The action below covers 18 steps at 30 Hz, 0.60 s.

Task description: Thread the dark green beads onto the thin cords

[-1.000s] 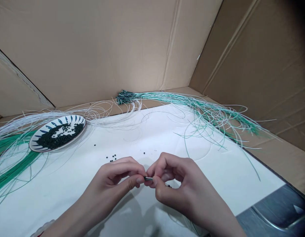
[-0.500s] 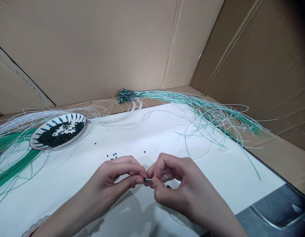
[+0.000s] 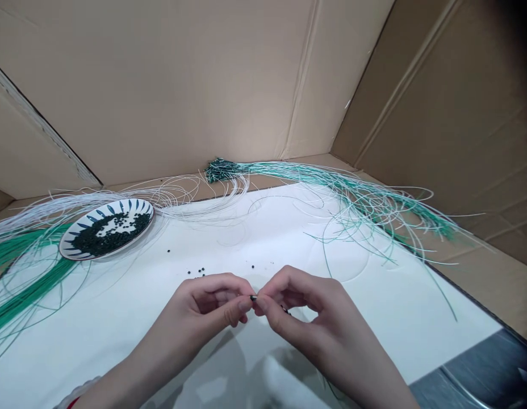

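Observation:
In front of me my left hand (image 3: 214, 301) pinches a tiny dark bead (image 3: 252, 297) between thumb and index finger. My right hand (image 3: 312, 301) meets it tip to tip, pinching a thin cord whose short bit shows beside the bead. Behind the right thumb a few more dark beads (image 3: 285, 311) show, partly covered by the fingers. A thin green strand (image 3: 329, 389) trails below the right wrist. Several loose dark beads (image 3: 200, 270) lie on the white sheet (image 3: 263, 227) just beyond the left hand.
A striped plate (image 3: 70, 241) of dark beads stands at left, among green strands (image 3: 29, 298) and white strands (image 3: 33, 210). Against the cardboard wall (image 3: 204, 85) lies a beaded bundle (image 3: 223, 169), its green and white cords (image 3: 352, 190) fanning right. A metal surface (image 3: 480, 369) shows bottom right.
The fingertips have come closer together and risen slightly, so less cord shows between them. The whole scene has shifted a little right and down in the view.

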Each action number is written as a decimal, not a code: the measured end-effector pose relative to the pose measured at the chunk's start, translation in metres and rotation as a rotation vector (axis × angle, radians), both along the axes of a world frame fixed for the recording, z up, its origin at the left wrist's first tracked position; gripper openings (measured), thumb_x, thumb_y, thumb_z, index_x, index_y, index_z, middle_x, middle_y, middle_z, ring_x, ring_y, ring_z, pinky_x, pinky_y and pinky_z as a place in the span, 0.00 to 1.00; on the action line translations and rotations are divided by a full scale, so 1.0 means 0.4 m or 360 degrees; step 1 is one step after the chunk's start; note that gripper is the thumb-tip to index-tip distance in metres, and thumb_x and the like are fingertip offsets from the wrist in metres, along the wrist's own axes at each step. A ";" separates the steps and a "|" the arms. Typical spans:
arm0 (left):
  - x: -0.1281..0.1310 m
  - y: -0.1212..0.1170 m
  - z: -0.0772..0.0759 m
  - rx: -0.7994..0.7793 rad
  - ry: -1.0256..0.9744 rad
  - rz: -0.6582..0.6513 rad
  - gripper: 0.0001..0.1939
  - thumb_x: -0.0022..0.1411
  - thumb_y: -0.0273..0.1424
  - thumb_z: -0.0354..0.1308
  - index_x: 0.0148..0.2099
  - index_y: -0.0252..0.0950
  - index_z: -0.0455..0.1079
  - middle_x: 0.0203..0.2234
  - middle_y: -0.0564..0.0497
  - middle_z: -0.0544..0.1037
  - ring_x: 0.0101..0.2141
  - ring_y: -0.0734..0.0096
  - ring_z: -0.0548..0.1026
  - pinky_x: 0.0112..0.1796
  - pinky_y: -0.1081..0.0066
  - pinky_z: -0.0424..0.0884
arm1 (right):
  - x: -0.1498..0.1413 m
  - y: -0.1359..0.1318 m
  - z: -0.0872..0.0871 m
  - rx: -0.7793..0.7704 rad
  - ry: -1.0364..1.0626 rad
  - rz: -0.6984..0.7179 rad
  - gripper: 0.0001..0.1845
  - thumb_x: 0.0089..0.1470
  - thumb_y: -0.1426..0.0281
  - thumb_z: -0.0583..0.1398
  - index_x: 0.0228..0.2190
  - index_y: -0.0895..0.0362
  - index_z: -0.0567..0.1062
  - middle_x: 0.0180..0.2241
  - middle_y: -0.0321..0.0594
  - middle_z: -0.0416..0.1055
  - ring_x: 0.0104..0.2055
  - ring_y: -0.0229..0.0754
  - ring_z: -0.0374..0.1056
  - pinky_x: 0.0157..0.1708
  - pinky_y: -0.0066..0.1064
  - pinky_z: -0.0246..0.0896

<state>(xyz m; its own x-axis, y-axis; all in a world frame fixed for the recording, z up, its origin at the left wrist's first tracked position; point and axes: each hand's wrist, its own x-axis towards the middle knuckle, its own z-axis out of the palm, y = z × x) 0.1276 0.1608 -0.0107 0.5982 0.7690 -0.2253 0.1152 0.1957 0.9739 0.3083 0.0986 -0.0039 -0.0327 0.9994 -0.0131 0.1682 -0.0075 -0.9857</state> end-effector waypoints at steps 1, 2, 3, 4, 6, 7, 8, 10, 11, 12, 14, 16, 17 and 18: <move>-0.001 0.000 -0.001 -0.0003 -0.0013 0.0001 0.08 0.61 0.36 0.66 0.30 0.40 0.79 0.23 0.56 0.74 0.27 0.72 0.66 0.29 0.73 0.62 | 0.002 0.000 0.000 0.0014 -0.0007 0.0014 0.09 0.60 0.70 0.62 0.28 0.54 0.79 0.28 0.32 0.78 0.32 0.37 0.71 0.34 0.25 0.65; -0.001 0.000 -0.001 0.0004 -0.0023 0.0012 0.08 0.61 0.37 0.66 0.30 0.40 0.79 0.24 0.56 0.73 0.26 0.73 0.65 0.29 0.74 0.61 | 0.004 0.001 -0.001 0.0030 -0.0010 0.0021 0.10 0.62 0.69 0.62 0.28 0.53 0.79 0.28 0.32 0.78 0.32 0.37 0.71 0.34 0.25 0.64; -0.002 0.000 -0.001 0.0016 -0.0028 0.0028 0.08 0.61 0.37 0.66 0.30 0.41 0.80 0.24 0.56 0.73 0.26 0.73 0.64 0.28 0.74 0.60 | 0.005 0.002 -0.001 0.0040 -0.0008 0.0022 0.10 0.62 0.68 0.62 0.28 0.53 0.79 0.28 0.32 0.78 0.32 0.37 0.71 0.34 0.25 0.64; -0.002 0.000 -0.001 0.0029 -0.0031 0.0040 0.08 0.60 0.37 0.67 0.30 0.41 0.80 0.24 0.56 0.73 0.26 0.73 0.64 0.28 0.74 0.59 | 0.005 0.002 -0.001 0.0040 0.0005 0.0017 0.11 0.63 0.67 0.62 0.28 0.53 0.80 0.28 0.32 0.78 0.31 0.37 0.71 0.34 0.25 0.65; -0.003 0.001 -0.002 0.0045 -0.0029 0.0066 0.07 0.59 0.37 0.68 0.30 0.41 0.81 0.23 0.56 0.73 0.26 0.74 0.64 0.28 0.74 0.59 | 0.004 0.004 0.000 0.0006 0.0077 0.0007 0.10 0.62 0.66 0.63 0.29 0.53 0.79 0.27 0.32 0.79 0.31 0.36 0.73 0.34 0.24 0.67; -0.003 0.002 -0.003 0.0042 -0.0026 0.0075 0.07 0.59 0.36 0.68 0.30 0.41 0.81 0.23 0.55 0.74 0.26 0.74 0.65 0.28 0.74 0.59 | 0.003 0.004 0.000 -0.0016 0.0126 0.0007 0.10 0.62 0.66 0.63 0.29 0.54 0.79 0.27 0.33 0.79 0.31 0.36 0.74 0.33 0.24 0.68; -0.003 0.003 -0.004 0.0036 -0.0026 0.0078 0.07 0.59 0.36 0.68 0.30 0.41 0.81 0.23 0.55 0.75 0.26 0.74 0.66 0.28 0.74 0.61 | 0.002 0.004 0.000 -0.0033 0.0175 0.0009 0.09 0.62 0.66 0.63 0.30 0.54 0.79 0.27 0.33 0.79 0.31 0.36 0.75 0.33 0.24 0.69; -0.004 0.005 -0.008 0.0015 -0.0030 0.0093 0.07 0.60 0.35 0.67 0.30 0.41 0.82 0.24 0.55 0.78 0.26 0.74 0.67 0.29 0.75 0.63 | 0.000 0.002 -0.002 -0.0044 0.0241 0.0017 0.08 0.62 0.66 0.63 0.31 0.54 0.78 0.27 0.34 0.80 0.30 0.36 0.76 0.32 0.23 0.70; -0.005 0.006 -0.010 0.0001 -0.0035 0.0111 0.07 0.60 0.35 0.67 0.31 0.42 0.82 0.24 0.55 0.78 0.26 0.75 0.67 0.29 0.75 0.63 | 0.000 0.000 -0.003 -0.0036 0.0238 0.0023 0.06 0.62 0.66 0.63 0.33 0.54 0.78 0.27 0.33 0.80 0.30 0.36 0.76 0.32 0.23 0.70; -0.005 0.006 -0.012 -0.0012 -0.0039 0.0121 0.07 0.60 0.36 0.67 0.31 0.42 0.83 0.24 0.55 0.79 0.26 0.75 0.67 0.30 0.75 0.64 | -0.001 -0.001 -0.004 -0.0032 0.0207 0.0028 0.03 0.62 0.67 0.63 0.35 0.53 0.78 0.27 0.32 0.81 0.31 0.36 0.76 0.32 0.23 0.69; -0.006 0.007 -0.015 -0.0034 -0.0043 0.0136 0.07 0.60 0.37 0.68 0.32 0.42 0.83 0.22 0.56 0.78 0.25 0.75 0.67 0.30 0.75 0.64 | -0.003 -0.002 -0.008 0.0010 0.0095 0.0036 0.03 0.61 0.71 0.63 0.37 0.51 0.78 0.29 0.31 0.81 0.32 0.37 0.76 0.32 0.24 0.68; -0.005 0.009 -0.018 -0.0055 -0.0027 0.0138 0.07 0.60 0.39 0.68 0.33 0.43 0.83 0.21 0.57 0.77 0.26 0.75 0.67 0.30 0.76 0.64 | -0.005 0.001 -0.012 0.0124 -0.0007 0.0040 0.07 0.61 0.74 0.62 0.37 0.49 0.79 0.31 0.30 0.81 0.33 0.36 0.75 0.33 0.24 0.67; -0.004 0.010 -0.019 -0.0065 -0.0013 0.0135 0.07 0.61 0.40 0.68 0.35 0.44 0.83 0.21 0.58 0.77 0.26 0.75 0.67 0.30 0.76 0.64 | -0.006 0.004 -0.014 0.0205 -0.0061 0.0041 0.09 0.62 0.75 0.62 0.35 0.49 0.80 0.32 0.30 0.81 0.34 0.36 0.75 0.35 0.24 0.67; -0.002 0.012 -0.020 -0.0075 0.0006 0.0128 0.08 0.61 0.41 0.67 0.36 0.44 0.83 0.21 0.58 0.76 0.26 0.76 0.67 0.30 0.77 0.63 | -0.008 0.007 -0.017 0.0302 -0.0117 0.0041 0.12 0.62 0.76 0.61 0.33 0.49 0.81 0.33 0.30 0.81 0.34 0.36 0.75 0.37 0.24 0.67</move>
